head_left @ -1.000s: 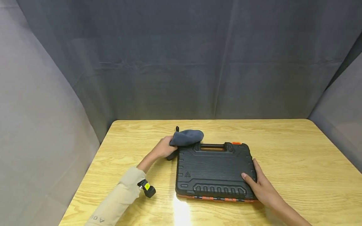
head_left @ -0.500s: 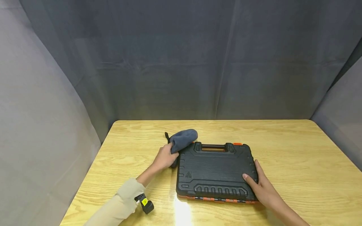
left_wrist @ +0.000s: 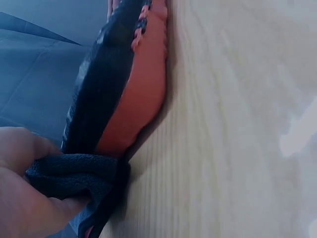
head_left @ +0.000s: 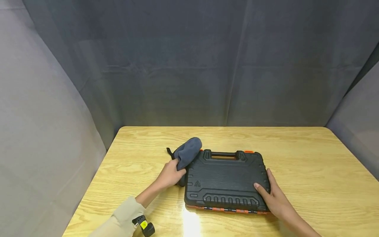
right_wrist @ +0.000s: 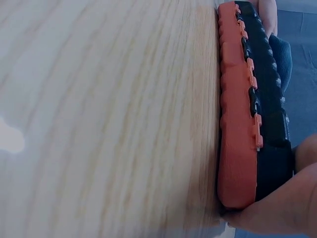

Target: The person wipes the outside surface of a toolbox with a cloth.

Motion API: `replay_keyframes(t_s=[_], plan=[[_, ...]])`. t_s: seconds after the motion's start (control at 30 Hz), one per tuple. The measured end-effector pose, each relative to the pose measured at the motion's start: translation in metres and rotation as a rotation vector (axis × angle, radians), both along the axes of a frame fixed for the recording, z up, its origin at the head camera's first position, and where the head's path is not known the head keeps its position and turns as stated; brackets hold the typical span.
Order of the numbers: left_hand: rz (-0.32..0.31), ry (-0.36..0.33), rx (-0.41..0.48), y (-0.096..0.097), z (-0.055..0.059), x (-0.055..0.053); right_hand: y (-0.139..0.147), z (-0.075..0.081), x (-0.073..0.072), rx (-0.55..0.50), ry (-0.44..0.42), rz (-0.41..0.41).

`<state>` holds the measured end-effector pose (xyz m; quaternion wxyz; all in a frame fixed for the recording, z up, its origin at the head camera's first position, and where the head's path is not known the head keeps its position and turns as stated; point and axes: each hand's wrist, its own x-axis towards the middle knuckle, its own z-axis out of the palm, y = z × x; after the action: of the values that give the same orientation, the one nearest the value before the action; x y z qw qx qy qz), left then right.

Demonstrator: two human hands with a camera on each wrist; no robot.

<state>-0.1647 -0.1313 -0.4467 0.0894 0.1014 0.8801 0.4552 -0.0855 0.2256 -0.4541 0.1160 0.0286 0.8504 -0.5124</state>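
Observation:
A black tool case (head_left: 228, 177) with an orange lower half (right_wrist: 235, 119) lies flat on the table, handle toward the back. My left hand (head_left: 169, 175) grips a folded dark blue-grey cloth (head_left: 189, 152) at the case's left side. In the left wrist view, thumb and fingers pinch the cloth (left_wrist: 74, 173) right at the case's end wall. A black strap (head_left: 170, 152) sticks out at the cloth's far end, and a dark part of it hangs beside the case. My right hand (head_left: 278, 200) holds the case's right edge, thumb on the lid, other fingers down the side.
The case rests on a light wooden table (head_left: 319, 171). Grey curtain (head_left: 189, 65) hangs behind the table's back edge, with pale panels at both sides. A small black camera with a yellow mark (head_left: 144, 225) sits on the left sleeve (head_left: 121, 217).
My left hand has drawn the cloth along the case's left side toward the front, and the cloth has swung to a steeper angle. The right hand and the case stay practically in place.

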Motion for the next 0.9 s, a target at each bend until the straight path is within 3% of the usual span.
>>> replay_keyframes(t_s=[0.37,0.9], plan=[[-0.037,-0.046,0.011,-0.007,0.003,0.025,-0.001,0.001,-0.002,0.041,-0.009,-0.017],[0.006,-0.156,0.120,-0.013,0.003,0.066,-0.001,-0.001,-0.003,0.021,-0.011,-0.022]])
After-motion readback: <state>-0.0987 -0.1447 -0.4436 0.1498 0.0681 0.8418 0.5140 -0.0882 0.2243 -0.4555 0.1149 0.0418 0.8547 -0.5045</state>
